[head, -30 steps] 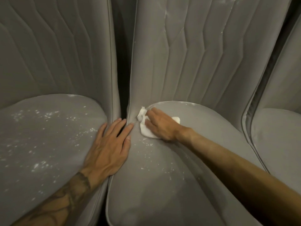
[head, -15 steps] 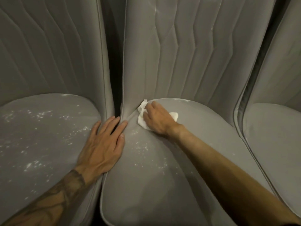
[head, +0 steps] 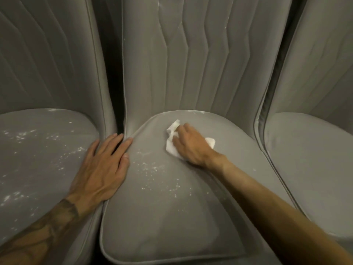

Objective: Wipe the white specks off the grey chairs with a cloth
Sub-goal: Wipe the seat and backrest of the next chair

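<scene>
Right now your right hand (head: pixel 193 145) has its fingers curled down, pinning the cloth (head: pixel 172 144) to the middle chair (head: pixel 162 217). Specks (head: pixel 152 169) sit just nearside of those fingers: drag toward you, flat pressure. Left hand (head: pixel 101 167) is splayed flat, holding nothing.

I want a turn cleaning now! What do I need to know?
Right hand presses the crumpled white cloth flat on the middle grey padded chair seat, near its back.
Left hand lies open and empty across the gap between the left grey chair seat and the middle one.
Left to do: white specks on the middle seat, and many more on the left seat.
</scene>
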Demonstrator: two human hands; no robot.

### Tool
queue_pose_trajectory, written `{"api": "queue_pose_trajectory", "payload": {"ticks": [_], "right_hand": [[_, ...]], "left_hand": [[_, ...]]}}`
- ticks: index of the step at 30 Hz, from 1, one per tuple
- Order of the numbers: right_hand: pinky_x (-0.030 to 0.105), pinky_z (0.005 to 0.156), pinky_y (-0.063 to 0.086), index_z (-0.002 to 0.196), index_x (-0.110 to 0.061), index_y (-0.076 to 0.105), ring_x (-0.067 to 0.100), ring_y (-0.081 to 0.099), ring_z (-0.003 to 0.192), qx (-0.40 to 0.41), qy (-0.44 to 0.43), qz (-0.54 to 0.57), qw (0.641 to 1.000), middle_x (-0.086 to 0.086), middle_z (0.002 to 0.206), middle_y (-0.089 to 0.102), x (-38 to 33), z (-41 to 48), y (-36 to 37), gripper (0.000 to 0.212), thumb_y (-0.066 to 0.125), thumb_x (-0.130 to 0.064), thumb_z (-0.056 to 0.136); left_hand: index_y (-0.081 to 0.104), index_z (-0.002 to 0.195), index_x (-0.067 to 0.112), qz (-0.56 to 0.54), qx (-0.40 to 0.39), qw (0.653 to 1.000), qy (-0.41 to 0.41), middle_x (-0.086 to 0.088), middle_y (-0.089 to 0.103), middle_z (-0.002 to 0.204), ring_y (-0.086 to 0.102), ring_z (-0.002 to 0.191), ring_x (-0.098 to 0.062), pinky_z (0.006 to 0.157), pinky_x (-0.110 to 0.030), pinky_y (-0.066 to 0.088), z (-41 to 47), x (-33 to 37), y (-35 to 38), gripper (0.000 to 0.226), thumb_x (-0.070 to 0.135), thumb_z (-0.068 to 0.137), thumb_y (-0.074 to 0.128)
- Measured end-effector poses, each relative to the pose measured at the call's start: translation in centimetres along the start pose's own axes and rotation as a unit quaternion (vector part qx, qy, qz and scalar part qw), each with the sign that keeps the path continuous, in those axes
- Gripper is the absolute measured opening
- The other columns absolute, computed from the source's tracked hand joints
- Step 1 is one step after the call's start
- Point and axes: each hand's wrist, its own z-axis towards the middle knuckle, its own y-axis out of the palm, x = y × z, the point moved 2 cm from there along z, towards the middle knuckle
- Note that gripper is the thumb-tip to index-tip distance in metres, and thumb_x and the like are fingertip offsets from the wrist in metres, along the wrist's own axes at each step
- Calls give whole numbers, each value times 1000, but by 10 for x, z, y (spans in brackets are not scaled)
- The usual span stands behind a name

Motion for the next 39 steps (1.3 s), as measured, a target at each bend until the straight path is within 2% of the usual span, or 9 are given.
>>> {"api": "queue_pose_trajectory", "payload": {"ticks": [2,4,9,15,21,27,32,37,39], "right_hand": [[43,81,35,95,-7,49,33,48,85,-34,-59,8,998,16,98,51,0,-19,-7,23,41,-28,103],[43,85,36,98,-6,50,34,50,89,-28,-44,-11,999,18,101,52,28,-22,-24,23,41,-26,104],[46,91,36,108,2,51,40,51,100,47,157,-38,986,25,109,53,77,-23,-41,30,38,-24,105],[39,79,36,90,-14,45,27,46,82,-9,6,2,1000,11,94,49,37,-51,-25,21,40,-29,104],[45,89,37,100,0,53,37,49,96,78,182,-46,979,22,103,56,89,-54,-54,29,40,-25,104],[42,79,40,92,-25,36,26,46,81,0,61,-17,998,5,93,46,55,-73,-39,19,34,-40,104],[49,89,41,107,0,53,39,52,97,45,219,-77,972,23,108,55,108,-83,-69,29,38,-26,104],[39,78,38,90,-21,40,23,44,80,0,91,-24,996,3,91,47,67,-99,-45,22,34,-37,104],[41,82,38,91,-17,43,27,46,83,-13,99,-38,994,7,92,49,83,-99,-58,22,36,-33,105]], "left_hand": [[41,160,21,0,2,1000,4,-5,43,162,35,153,-22,127,-50,22,0,0,0,60,40,106,21],[42,159,20,-2,7,1000,7,-6,44,161,36,152,-23,127,-50,23,1,0,1,59,39,106,23],[42,158,22,6,21,1000,14,-6,45,159,38,151,-24,125,-50,24,2,-4,7,57,39,106,24],[37,159,25,10,18,1000,18,-5,43,161,35,152,-22,125,-48,23,3,-11,13,57,43,108,19],[42,156,24,11,23,1000,13,-6,45,159,38,150,-24,123,-50,26,5,-7,12,57,43,106,22],[44,155,22,-3,28,1000,12,-6,46,159,38,150,-24,123,-51,26,4,-4,8,57,42,106,25],[42,156,22,0,31,999,18,-7,46,159,38,150,-25,124,-51,26,3,-6,9,57,43,107,23],[44,155,20,8,34,999,23,-10,47,157,40,149,-28,122,-53,28,2,-6,9,57,42,106,24],[44,155,19,10,34,999,25,-10,47,158,40,149,-28,122,-53,28,2,-5,8,58,42,106,24]]}}
